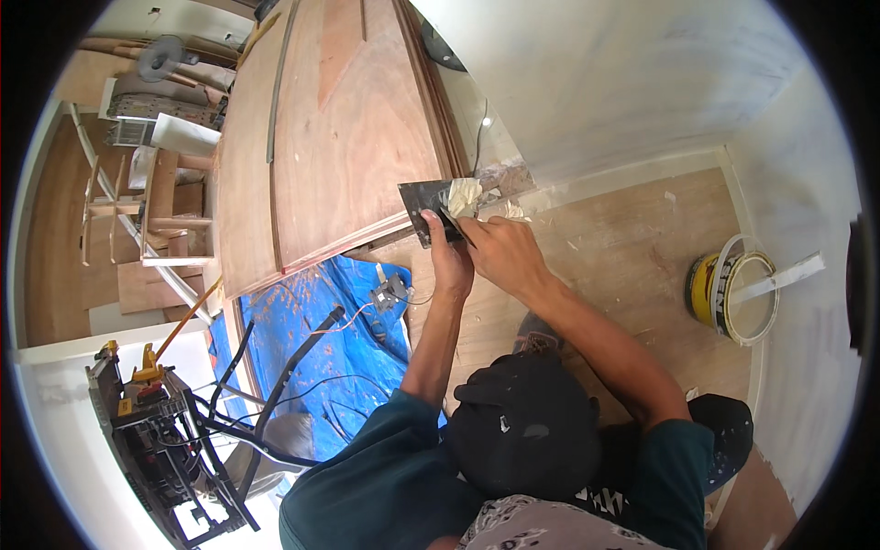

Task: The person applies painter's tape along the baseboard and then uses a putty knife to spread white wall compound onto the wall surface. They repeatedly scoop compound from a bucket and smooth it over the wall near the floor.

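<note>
My left hand (447,261) grips a dark, flat rectangular plate (414,203) from below, its thumb lying on top. A lump of cream-coloured putty (463,195) sits on the plate's far right part. My right hand (506,252) is closed just right of the plate, around a dark thin tool (469,240) that looks like a putty knife. Most of that tool is hidden by the fingers. Both hands are close together, in front of the near right corner of a stack of plywood sheets (353,147).
A yellow-and-black bucket (704,289) with a pale stick (779,277) stands right, by the white wall (623,82). Blue tarp (302,367) lies left under cables and a black hose. A black machine on a stand (165,422) is at lower left; wooden frames (179,220) are beyond.
</note>
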`<state>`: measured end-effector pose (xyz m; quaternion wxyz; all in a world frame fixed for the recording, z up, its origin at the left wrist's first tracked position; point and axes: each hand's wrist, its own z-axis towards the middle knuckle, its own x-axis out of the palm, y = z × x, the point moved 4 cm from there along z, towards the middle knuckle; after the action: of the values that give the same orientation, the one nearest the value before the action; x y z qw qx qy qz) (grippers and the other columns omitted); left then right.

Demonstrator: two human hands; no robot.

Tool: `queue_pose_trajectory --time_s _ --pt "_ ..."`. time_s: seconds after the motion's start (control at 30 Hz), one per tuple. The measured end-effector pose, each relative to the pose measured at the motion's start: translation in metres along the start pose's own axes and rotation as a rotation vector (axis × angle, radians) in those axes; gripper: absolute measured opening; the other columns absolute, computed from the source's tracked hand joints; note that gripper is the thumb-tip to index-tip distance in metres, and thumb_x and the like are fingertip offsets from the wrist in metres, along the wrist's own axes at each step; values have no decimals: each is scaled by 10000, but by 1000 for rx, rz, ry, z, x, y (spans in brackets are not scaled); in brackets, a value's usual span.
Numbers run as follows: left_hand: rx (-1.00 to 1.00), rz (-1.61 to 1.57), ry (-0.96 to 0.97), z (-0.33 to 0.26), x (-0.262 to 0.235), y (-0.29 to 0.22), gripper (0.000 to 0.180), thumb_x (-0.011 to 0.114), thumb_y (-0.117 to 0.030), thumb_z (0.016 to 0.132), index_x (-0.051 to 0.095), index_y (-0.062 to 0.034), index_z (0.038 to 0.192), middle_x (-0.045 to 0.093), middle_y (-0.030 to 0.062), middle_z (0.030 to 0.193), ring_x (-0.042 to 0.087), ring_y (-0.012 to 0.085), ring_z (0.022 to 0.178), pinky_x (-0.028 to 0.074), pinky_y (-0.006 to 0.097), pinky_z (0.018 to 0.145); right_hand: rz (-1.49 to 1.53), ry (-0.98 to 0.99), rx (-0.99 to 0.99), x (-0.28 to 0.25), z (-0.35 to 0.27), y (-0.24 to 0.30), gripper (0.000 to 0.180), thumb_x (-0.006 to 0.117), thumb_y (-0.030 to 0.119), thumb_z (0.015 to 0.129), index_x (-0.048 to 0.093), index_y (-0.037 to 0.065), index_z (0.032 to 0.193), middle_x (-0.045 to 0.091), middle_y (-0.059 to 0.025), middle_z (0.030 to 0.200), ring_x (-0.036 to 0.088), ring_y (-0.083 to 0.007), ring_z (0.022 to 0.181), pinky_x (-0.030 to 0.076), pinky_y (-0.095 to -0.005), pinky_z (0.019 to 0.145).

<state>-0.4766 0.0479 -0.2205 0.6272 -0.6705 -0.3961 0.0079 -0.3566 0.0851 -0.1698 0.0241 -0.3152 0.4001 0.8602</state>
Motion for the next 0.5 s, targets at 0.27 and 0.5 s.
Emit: queue_pose_trajectory --time_s 0.27,0.5 --pt "-84 101 29 -10 11 22 596 385 -587 1069 592 -64 1267 611 29 1208 564 133 1122 451 316 999 -88 21 219 8 9 -19 152 667 133 856 699 56 983 648 -160 642 655 -362 609 531 -465 586" --pt "-96 -129 -20 23 -8 7 390 476 -352 1066 600 -21 1233 673 112 1199 617 262 1162 462 428 1046 -117 260 76 9 -10 -33 198 636 98 875 717 54 1051 682 -169 718 682 -355 678 536 -467 614"
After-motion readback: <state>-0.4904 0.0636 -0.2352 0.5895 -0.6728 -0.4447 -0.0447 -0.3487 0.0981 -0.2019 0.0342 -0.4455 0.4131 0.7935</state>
